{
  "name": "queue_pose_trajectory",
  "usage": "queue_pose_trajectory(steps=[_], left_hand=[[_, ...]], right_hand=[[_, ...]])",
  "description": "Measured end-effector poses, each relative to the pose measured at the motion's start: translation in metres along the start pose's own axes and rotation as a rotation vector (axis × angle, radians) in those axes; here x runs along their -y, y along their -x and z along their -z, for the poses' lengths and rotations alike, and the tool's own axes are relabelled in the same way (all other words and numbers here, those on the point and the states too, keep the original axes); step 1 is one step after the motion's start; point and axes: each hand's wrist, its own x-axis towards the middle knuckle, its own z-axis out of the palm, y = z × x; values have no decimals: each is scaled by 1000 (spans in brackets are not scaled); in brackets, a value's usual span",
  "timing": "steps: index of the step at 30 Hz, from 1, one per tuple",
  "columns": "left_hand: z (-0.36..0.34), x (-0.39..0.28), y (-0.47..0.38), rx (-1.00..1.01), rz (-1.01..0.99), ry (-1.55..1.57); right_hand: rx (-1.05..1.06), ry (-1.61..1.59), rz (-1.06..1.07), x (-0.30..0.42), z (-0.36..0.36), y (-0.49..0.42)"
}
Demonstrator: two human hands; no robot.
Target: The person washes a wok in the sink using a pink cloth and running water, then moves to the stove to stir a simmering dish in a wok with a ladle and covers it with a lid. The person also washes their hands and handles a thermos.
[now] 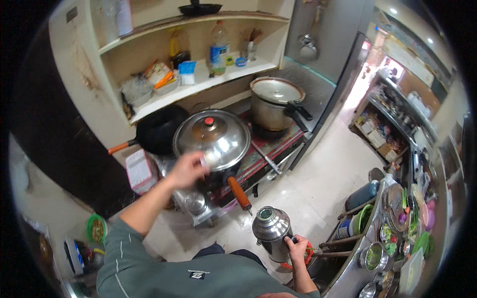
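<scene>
My right hand (297,246) grips the dark handle of a steel vacuum flask (274,232), which tilts slightly and has its mouth uncovered. In front of me, my left hand (188,170) reaches over the near edge of a wok, its fingers pinched around a small pale object (209,159) too blurred to name. A domed steel lid (223,139) with a red knob covers that wok on the gas stove (257,164). The wok's wooden handle (239,193) points toward me.
A lidded pot (271,108) stands on the right burner, a black wok (160,128) behind left. Shelves (201,80) hold bottles and packets. At right, a steel counter (354,257) carries bowls and a chopping board (395,208). A green basket (96,228) is at left.
</scene>
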Motion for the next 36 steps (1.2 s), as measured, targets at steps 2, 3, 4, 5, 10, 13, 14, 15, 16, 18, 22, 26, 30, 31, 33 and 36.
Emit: queue_pose_trajectory(steps=[2,3,4,5,10,13,14,15,16,18,22,26,30,31,33,36], left_hand=[[-58,18,70,7,83,-59],[-83,28,94,13,245,-144],[-102,38,109,-24,198,-147],[-122,46,125,-39,270,-131],[-162,69,172,-184,283,-203],[-158,80,203,-225,304,-238],[-155,86,215,-225,299,-277],[-151,94,227,-236,270,-331],[-146,101,240,-222,305,-344],[-138,118,266,-236,355,-371],[-120,161,312,-305,429,-333],[-114,217,357,-587,630,-92],[-145,290,418,-759,782,-212],[-159,308,434,-743,830,-315],[-193,337,468,-567,1024,-191],[-238,371,493,-154,1310,-137]], right_hand=[[90,37,45,-3,-3,4],[133,88,73,-3,-7,5],[132,201,250,-2,-10,7],[249,106,175,-2,-14,10],[530,-56,27,-2,-57,26],[649,-130,5,-8,-91,39],[678,-109,0,-11,-103,44],[708,-83,-21,-15,-116,49],[736,-54,-43,-18,-129,54],[792,7,30,-24,-153,63],[916,102,-13,-35,-208,81],[1084,165,-117,-62,-267,100],[1254,355,-193,-122,-333,117],[1280,409,-254,-141,-352,120],[1332,486,-237,-182,-393,118],[1239,642,-298,-246,-458,110]])
